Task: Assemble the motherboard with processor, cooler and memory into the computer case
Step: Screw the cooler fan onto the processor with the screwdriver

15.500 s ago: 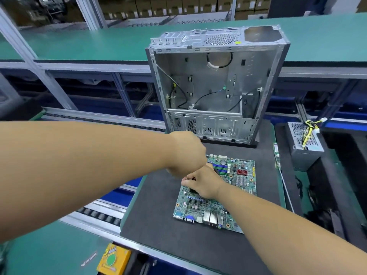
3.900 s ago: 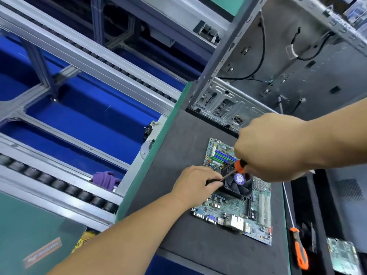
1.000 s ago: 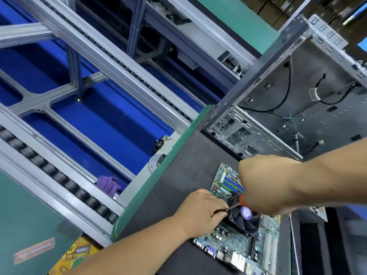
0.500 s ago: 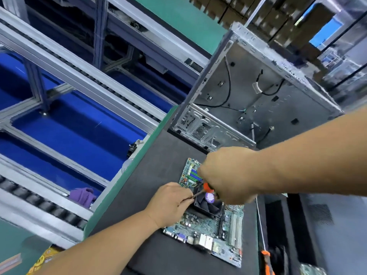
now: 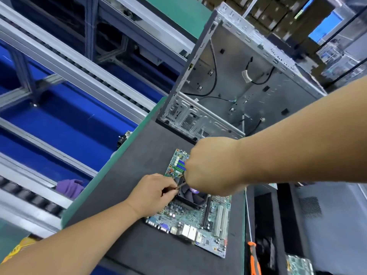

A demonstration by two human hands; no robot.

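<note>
The right hand (image 5: 210, 167) is fisted around a screwdriver whose shaft (image 5: 181, 185) the left hand (image 5: 154, 192) pinches at the cooler fan (image 5: 193, 196). The motherboard (image 5: 195, 219) lies on the grey mat (image 5: 139, 245); the open computer case (image 5: 238, 90) stands at twelve o'clock.

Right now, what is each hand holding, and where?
Right hand grips a screwdriver by its hidden handle; left hand pinches its shaft near the tip, at the cooler.

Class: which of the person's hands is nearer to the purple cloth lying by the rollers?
Left. The left hand rests at the motherboard's near-left edge, closer to the purple cloth. The right hand is farther right, over the fan.
</note>
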